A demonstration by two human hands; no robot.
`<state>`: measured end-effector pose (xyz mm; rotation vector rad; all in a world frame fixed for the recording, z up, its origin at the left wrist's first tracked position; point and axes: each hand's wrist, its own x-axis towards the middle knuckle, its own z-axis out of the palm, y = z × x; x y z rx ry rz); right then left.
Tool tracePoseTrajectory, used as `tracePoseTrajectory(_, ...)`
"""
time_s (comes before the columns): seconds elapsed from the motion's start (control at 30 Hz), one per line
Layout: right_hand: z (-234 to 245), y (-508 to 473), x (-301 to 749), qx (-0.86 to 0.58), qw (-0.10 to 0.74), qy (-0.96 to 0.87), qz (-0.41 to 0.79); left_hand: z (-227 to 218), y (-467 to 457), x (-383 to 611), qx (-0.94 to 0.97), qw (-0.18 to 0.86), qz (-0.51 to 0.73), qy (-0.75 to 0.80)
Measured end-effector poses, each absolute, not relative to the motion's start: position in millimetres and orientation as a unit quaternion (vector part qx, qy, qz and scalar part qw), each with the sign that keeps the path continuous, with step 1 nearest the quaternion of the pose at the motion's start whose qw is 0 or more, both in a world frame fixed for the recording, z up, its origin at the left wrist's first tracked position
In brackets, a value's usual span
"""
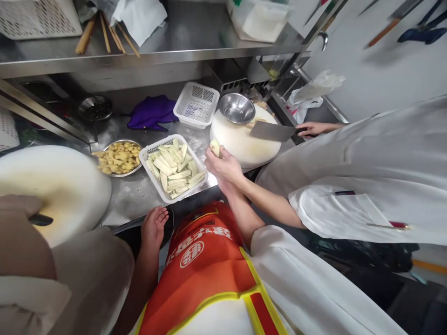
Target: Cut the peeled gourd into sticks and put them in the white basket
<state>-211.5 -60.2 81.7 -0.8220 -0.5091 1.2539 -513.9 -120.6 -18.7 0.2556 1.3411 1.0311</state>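
Mostly hidden right hand [225, 185] behind a co-worker's hand [227, 164].

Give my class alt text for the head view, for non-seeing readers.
The wearer's right hand and a co-worker's hand overlap at a pale greenish piece of food by a round white chopping board. The wearer's empty left hand is near a white plastic basket of pale cut strips.

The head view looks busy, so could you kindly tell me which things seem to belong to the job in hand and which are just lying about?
Seemingly in use:
white basket of pale strips
hand-held pale piece
cleaver
round white cutting board beneath the blade

Apparently lying about:
purple bundle
wooden sticks on the steel shelf
second white basket
bowl of yellow chunks
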Motion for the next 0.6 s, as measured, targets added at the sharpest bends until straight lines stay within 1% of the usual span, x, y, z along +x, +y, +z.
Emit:
tracePoseTrajectory(0.07, 96, -59, -197, -0.338, 0.715, -0.148, 0.594, -21, -120, -515, 0.115, 0.654, 0.452, 0.596)
tracePoseTrajectory(0.13, 102, -63, -190, -0.335, 0.718, -0.087, 0.604, -23, -118, -516, 0.12, 0.647, 0.451, 0.603)
tracePoseTrajectory(0.2, 92, -75, -198, -0.335, 0.718, -0.013, 0.61, -26, -116, -517, 0.132, 0.63, 0.46, 0.612)
tracePoseTrajectory(0.27, 66, -89, -215, -0.356, 0.712, -0.002, 0.605, -28, -114, -517, 0.147, 0.605, 0.471, 0.625)
tracePoseTrajectory(0.3, 50, -96, -224, -0.38, 0.708, -0.017, 0.595, -30, -113, -516, 0.154, 0.592, 0.474, 0.633)
tracePoseTrajectory(0.37, 19, -107, -236, -0.479, 0.664, -0.109, 0.563, -32, -110, -513, 0.167, 0.573, 0.471, 0.65)
tracePoseTrajectory(0.43, -6, -115, -236, -0.531, 0.624, -0.159, 0.551, -34, -107, -509, 0.184, 0.564, 0.464, 0.658)
tracePoseTrajectory(0.5, -24, -125, -230, -0.55, 0.597, -0.174, 0.558, -34, -103, -504, 0.209, 0.56, 0.457, 0.658)
tracePoseTrajectory(0.6, -38, -148, -214, -0.573, 0.56, -0.196, 0.565, -37, -96, -497, 0.244, 0.549, 0.451, 0.66)
